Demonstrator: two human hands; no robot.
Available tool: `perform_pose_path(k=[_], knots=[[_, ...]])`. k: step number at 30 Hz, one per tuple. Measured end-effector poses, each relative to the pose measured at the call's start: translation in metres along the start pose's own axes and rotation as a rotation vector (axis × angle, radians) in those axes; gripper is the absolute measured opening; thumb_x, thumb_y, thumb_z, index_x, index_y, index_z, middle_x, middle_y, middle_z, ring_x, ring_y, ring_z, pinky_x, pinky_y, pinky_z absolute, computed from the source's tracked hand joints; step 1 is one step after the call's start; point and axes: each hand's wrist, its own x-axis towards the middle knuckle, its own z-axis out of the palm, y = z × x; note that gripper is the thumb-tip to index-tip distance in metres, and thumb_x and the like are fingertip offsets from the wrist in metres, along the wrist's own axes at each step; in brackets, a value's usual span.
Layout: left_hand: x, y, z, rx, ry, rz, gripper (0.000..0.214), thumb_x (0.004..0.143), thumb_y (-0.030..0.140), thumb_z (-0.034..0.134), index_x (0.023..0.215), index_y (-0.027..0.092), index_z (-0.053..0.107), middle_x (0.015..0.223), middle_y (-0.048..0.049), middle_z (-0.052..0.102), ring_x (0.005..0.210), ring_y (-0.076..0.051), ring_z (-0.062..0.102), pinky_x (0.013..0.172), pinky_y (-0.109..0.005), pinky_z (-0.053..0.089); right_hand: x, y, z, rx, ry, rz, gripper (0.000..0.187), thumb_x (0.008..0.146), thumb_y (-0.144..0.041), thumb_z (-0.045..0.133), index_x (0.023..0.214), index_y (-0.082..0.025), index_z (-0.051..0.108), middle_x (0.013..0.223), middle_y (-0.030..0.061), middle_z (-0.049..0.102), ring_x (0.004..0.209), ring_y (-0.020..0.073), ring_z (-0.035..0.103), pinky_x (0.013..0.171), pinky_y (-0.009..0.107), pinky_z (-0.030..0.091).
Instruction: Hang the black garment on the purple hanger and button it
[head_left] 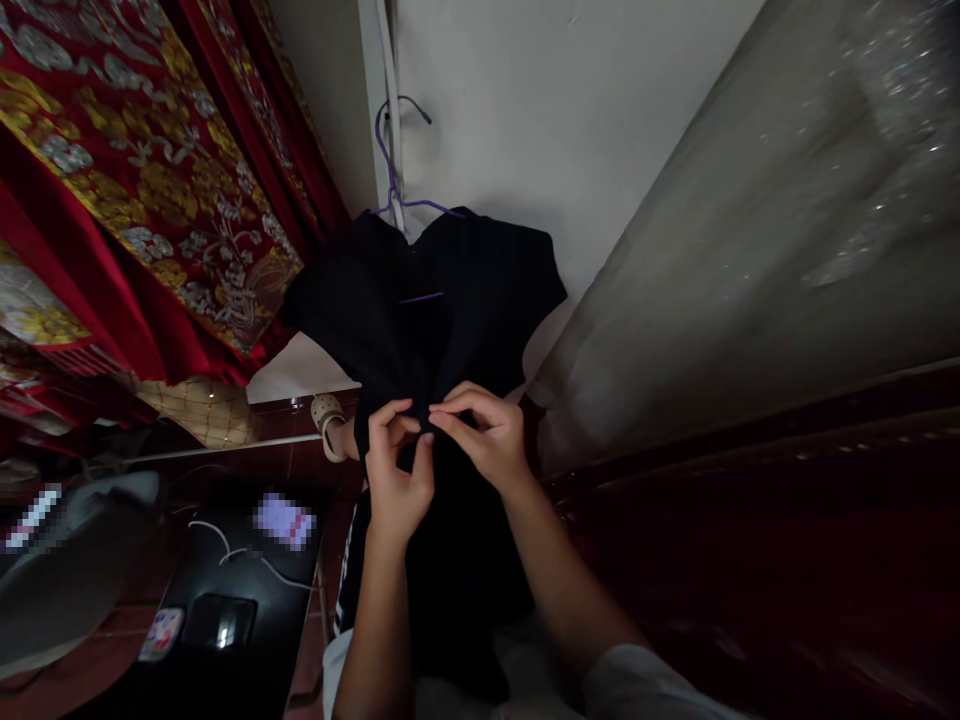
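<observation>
Pinching a dark garment (495,270), hung neck-up, lengthwise from upper to lower centre, with right hand's (491,440) closed fingers (459,430); touching with left hand (397,485) half-curled, cannot tell if gripping.

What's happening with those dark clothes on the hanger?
A person is working on a dark garment that hangs from a purple hanger by the wall. The right hand seems to pinch the cloth at its middle. The left hand is right beside it, but it's too dark to see exactly how it grips.
</observation>
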Motion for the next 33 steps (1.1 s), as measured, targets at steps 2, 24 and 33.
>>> perform_pose_path(k=[2,24,33], knots=[[0.003,0.001,-0.004,0.009,0.001,0.008,0.038,0.096,0.017,0.065,0.131,0.026,0.053,0.090,0.0004,0.059,0.084,-0.014,0.062,0.083,-0.027,0.053,0.015,-0.001,-0.006,-0.016,-0.061,-0.058,0.012,0.086,-0.031,0.079,0.077,-0.024,0.077,0.075,0.0023,0.074,0.066,0.0164,0.065,0.060,0.032,0.049],[0.132,0.041,0.016,0.367,-0.164,0.302,0.008,0.098,0.022,0.063,0.105,0.022,0.059,0.075,0.0019,0.059,0.065,-0.015,0.058,0.068,-0.027,0.045,0.213,0.016,-0.012,-0.258,-0.014,-0.456,0.024,0.094,-0.040,0.071,0.088,-0.017,0.072,0.069,-0.0030,0.062,0.064,0.0079,0.059,0.064,0.023,0.054],[0.208,0.059,0.011,0.504,-0.160,0.546,0.029,0.104,0.041,0.058,0.089,0.018,0.065,0.079,-0.0030,0.067,0.077,-0.017,0.066,0.078,-0.029,0.051,0.193,0.005,-0.021,-0.332,0.042,-0.530,0.026,0.095,-0.040,0.070,0.078,-0.021,0.065,0.065,-0.0020,0.059,0.057,0.0108,0.054,0.060,0.027,0.051]])
